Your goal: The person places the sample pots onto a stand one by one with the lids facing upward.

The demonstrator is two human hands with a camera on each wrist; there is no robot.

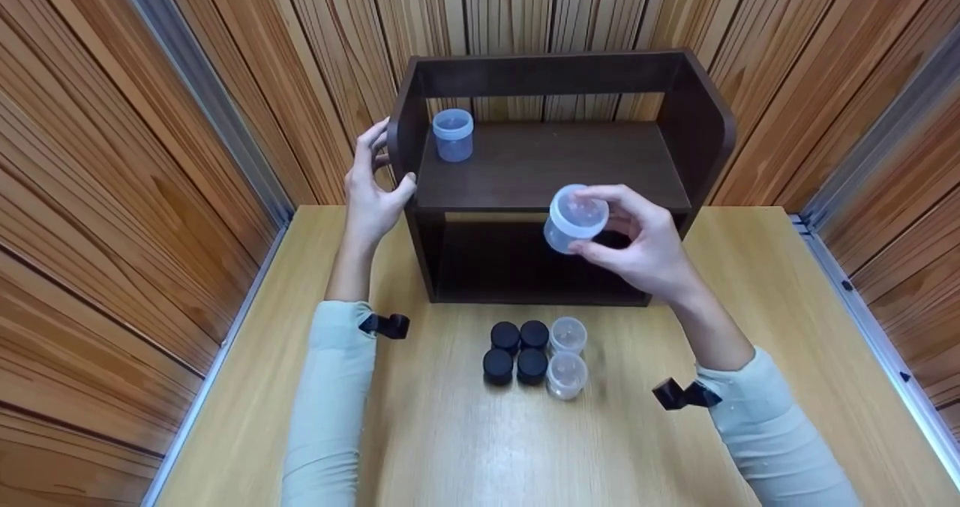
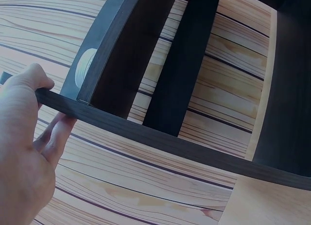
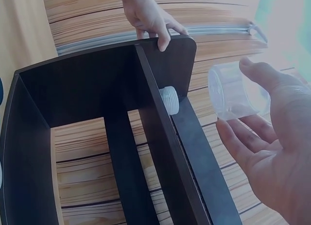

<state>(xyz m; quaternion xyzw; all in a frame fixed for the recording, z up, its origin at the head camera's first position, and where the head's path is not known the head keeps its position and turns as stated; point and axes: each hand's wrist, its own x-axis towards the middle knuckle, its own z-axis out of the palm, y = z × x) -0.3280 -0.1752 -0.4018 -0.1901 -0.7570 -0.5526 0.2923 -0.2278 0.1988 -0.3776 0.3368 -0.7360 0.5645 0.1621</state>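
Observation:
My right hand point(image 1: 637, 241) holds a clear plastic jar point(image 1: 574, 220) by its lid and side, in front of the dark brown shelf's upper board. The right wrist view shows this jar point(image 3: 235, 91) tilted between thumb and fingers. My left hand point(image 1: 375, 192) grips the left side panel point(image 1: 405, 128) of the shelf. In the left wrist view its thumb point(image 2: 36, 77) lies over one face of the panel and fingers reach round the other. Another clear jar point(image 1: 453, 136) stands upright at the left end of the upper board, close to that panel.
On the wooden table point(image 1: 465, 447), before the shelf, several black-lidded jars point(image 1: 533, 366) stand grouped beside two clear jars point(image 1: 567, 374). The shelf's lower compartment point(image 1: 495, 259) is open at the front. Wood-plank walls point(image 1: 202, 117) surround the table on three sides.

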